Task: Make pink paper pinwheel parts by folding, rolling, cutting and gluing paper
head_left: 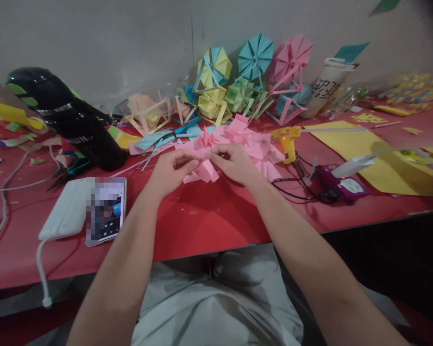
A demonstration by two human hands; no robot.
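Note:
Over a heap of pink folded paper [238, 127], my two hands meet with bent fingers. Thumb and fingertips of my left hand [173, 170] pinch the left side of a small pink folded paper piece [206, 171]. My right hand [234, 162] grips the same piece from the right, its fingers curled and pressed together. The exact folds between the fingertips are hidden. Behind the heap stand several finished paper umbrellas in blue, pink, yellow and green, among them a blue paper umbrella [256, 56].
A yellow glue gun [287, 142] with a lit orange light stands right of the heap, its black cord by a purple power socket [342, 185]. Yellow paper sheets [346, 146] lie beyond. On the left are a black bottle [82, 127], a phone [110, 211] and a white power bank [65, 209].

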